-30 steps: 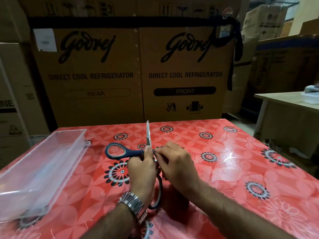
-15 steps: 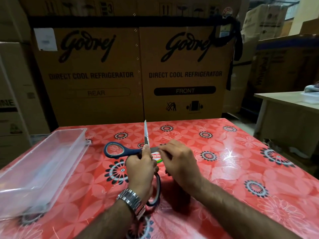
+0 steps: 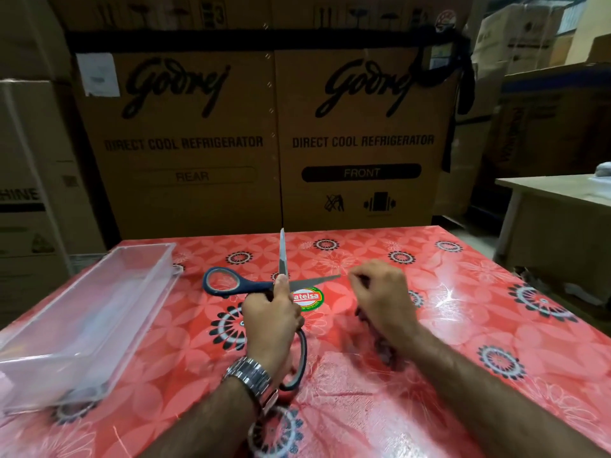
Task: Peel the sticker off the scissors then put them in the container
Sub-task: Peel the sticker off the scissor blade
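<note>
Blue-handled scissors [image 3: 221,281] stand spread open above the red flowered table [image 3: 463,325]. My left hand [image 3: 271,322] grips them at the pivot. One blade points away from me and the other points right. A round red and green sticker [image 3: 307,299] shows just under the right-pointing blade, next to my left thumb. My right hand [image 3: 380,295] is blurred, with its fingertips pinched together right at that blade's tip. I cannot tell if they hold anything. The clear plastic container [image 3: 132,259] sits on the table's left side, apart from both hands.
Large cardboard refrigerator boxes [image 3: 360,140] rise just behind the table's far edge. More boxes are stacked at the left. A second, pale table [image 3: 545,190] stands to the right across a gap of floor.
My right hand has slid right along the blade from the pivot to the tip, uncovering the sticker. The left hand keeps its grip and the scissors stay spread.
</note>
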`<state>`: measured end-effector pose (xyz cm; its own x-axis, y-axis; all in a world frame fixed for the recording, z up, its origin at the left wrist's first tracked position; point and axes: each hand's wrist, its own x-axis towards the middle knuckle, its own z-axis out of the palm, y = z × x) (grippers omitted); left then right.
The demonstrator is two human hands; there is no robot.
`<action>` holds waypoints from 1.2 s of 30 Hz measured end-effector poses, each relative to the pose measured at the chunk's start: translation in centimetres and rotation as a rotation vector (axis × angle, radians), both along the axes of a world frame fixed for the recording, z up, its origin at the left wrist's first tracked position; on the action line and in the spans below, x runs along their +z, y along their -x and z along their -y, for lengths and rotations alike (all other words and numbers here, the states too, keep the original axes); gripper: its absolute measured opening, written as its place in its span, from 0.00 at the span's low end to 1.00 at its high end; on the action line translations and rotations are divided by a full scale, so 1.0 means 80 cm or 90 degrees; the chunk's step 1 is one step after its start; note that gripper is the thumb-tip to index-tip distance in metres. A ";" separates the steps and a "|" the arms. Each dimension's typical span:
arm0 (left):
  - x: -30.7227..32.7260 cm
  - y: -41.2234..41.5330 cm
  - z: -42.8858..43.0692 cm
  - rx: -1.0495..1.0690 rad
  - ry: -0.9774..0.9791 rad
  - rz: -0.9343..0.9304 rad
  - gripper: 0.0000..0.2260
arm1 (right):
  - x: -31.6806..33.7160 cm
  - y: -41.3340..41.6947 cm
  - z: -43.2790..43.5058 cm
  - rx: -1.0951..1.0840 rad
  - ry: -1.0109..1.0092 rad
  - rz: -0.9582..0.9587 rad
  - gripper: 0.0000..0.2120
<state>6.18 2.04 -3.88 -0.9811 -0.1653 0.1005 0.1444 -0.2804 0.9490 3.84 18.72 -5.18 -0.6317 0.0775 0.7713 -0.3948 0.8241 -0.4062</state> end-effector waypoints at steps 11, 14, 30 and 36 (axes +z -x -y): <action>0.013 0.005 0.018 -0.197 0.288 -0.030 0.11 | 0.043 -0.033 0.000 0.177 -0.118 -0.074 0.05; 0.015 0.001 0.018 -0.199 0.335 -0.039 0.11 | 0.034 -0.036 0.015 0.204 -0.144 -0.098 0.04; 0.020 -0.009 0.019 -0.259 0.331 0.008 0.10 | 0.019 -0.036 0.021 0.136 -0.200 -0.133 0.10; 0.019 -0.006 0.019 -0.259 0.319 0.018 0.12 | 0.023 -0.023 0.012 0.126 -0.179 -0.122 0.04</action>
